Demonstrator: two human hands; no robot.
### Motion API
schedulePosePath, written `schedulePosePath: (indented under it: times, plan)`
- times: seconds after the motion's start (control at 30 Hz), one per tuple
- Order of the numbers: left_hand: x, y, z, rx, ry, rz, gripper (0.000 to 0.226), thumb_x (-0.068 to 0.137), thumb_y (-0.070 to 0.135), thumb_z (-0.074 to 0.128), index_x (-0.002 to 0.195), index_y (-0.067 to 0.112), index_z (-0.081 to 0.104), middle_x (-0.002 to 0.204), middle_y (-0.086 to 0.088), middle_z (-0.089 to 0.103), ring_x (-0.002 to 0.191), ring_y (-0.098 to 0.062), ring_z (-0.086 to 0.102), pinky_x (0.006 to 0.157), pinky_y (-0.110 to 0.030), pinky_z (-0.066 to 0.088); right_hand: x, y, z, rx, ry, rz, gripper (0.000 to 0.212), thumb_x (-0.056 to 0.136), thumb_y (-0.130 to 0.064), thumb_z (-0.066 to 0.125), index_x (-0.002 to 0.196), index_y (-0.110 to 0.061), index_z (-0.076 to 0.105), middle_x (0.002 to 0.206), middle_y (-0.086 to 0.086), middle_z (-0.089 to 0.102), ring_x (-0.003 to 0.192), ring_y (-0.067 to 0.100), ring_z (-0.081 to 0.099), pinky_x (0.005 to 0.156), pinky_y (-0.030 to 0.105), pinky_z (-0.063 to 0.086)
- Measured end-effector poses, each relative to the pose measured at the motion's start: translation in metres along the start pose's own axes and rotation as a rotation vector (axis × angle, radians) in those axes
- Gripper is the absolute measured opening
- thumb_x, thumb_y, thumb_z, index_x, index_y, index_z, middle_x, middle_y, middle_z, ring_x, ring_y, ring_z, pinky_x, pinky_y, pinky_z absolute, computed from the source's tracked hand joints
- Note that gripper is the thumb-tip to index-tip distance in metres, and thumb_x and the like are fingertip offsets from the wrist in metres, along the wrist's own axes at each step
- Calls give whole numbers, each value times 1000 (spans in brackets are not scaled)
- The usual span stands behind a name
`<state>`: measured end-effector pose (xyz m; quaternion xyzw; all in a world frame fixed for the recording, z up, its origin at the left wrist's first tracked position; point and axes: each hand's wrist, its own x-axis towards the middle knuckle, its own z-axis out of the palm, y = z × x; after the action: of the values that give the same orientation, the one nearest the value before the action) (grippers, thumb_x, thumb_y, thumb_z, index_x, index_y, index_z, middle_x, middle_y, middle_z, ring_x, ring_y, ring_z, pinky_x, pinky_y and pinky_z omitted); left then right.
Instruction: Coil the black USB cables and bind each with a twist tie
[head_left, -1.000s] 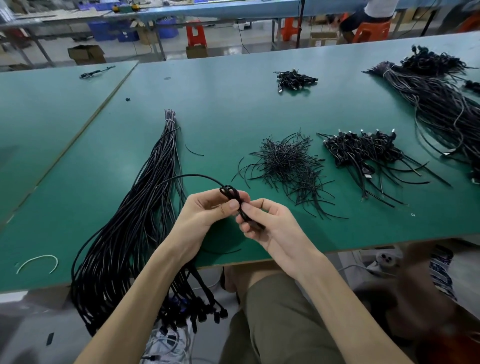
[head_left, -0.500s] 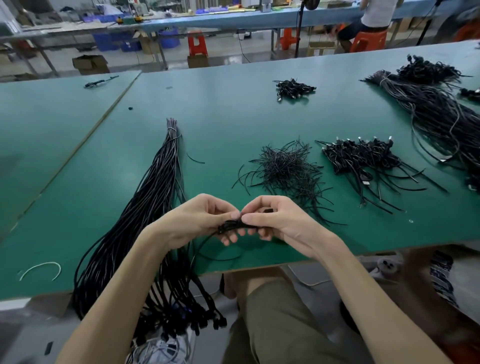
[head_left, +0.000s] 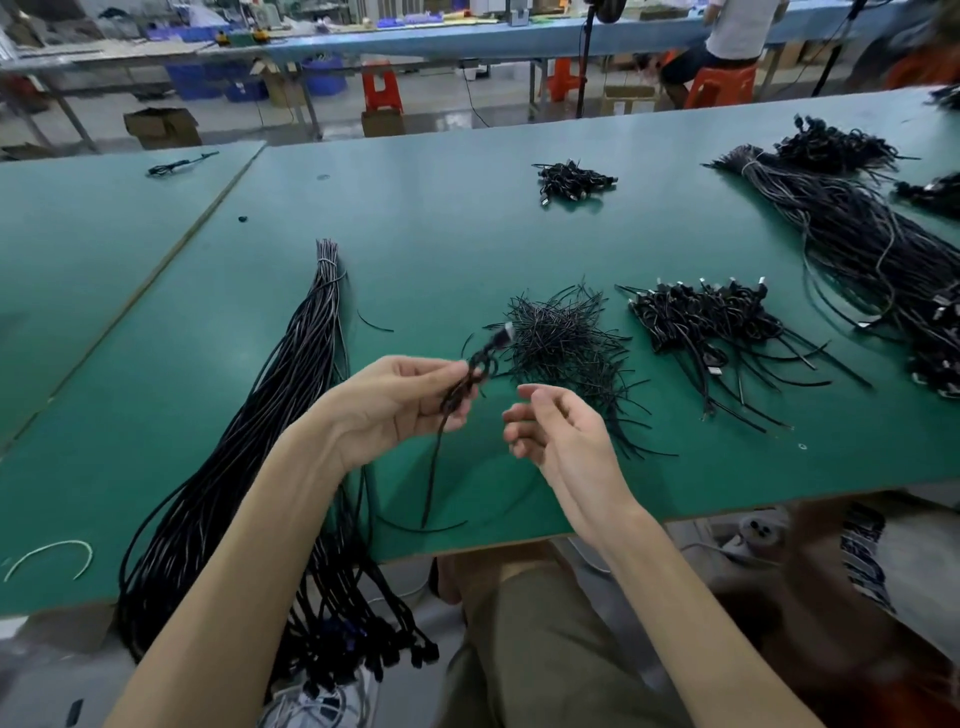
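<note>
Centre frame, the left hand (head_left: 400, 400) pinches a small coiled cable (head_left: 470, 379), its tail hanging; the right hand (head_left: 561, 431) hovers just beside it, loose and empty. Best to keep the loops pinched flat while fetching a tie from the twist-tie pile (head_left: 561, 338) just beyond. Far upper left, the contents of the blue bins (head_left: 195, 85) and a cardboard box (head_left: 161, 127) cannot be told.

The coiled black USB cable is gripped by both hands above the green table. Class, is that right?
No. The head view shows only the left hand gripping the coiled black USB cable above the green table; the right hand holds nothing.
</note>
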<state>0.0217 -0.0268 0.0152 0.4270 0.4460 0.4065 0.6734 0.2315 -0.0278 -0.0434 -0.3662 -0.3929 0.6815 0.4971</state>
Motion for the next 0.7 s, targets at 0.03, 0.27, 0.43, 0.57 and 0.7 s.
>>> schedulePosePath:
  times: [0.03,0.27,0.43,0.57,0.7]
  plan:
    - [7,8,6,-29,29,28,29,87,19,72,107,-3,75,90,-9,74,70,-16,71,67,-25,62,0,1,0,-30,-11,-1,20,109,-11,48,119,4,57,87,13,67,70,17,66,60,24,54]
    - [102,41,95,168,219,123,26,96,11,72,108,-12,68,93,-20,75,71,-23,74,70,-31,65,-1,4,1,-172,-60,-26,10,106,-2,52,110,0,61,80,8,70,66,16,65,59,24,51]
    - [168,22,143,362,349,69,21,94,12,74,100,-7,68,95,-21,75,87,-33,77,84,-45,63,-2,-1,-1,-330,-115,-59,19,101,6,51,87,-1,62,65,2,61,54,10,53,56,20,43]
    - [191,-1,158,508,426,101,17,97,15,72,93,-1,68,86,-17,75,71,-27,77,82,-43,64,-5,0,-4,-138,-120,-96,18,100,5,55,110,20,57,78,11,63,69,19,60,65,25,50]
    - [198,-9,157,487,390,76,16,101,4,62,104,-8,71,101,-22,75,81,-31,78,87,-43,63,-4,0,-4,-96,-98,-23,26,99,-2,59,121,13,59,75,-3,70,67,9,65,64,22,53]
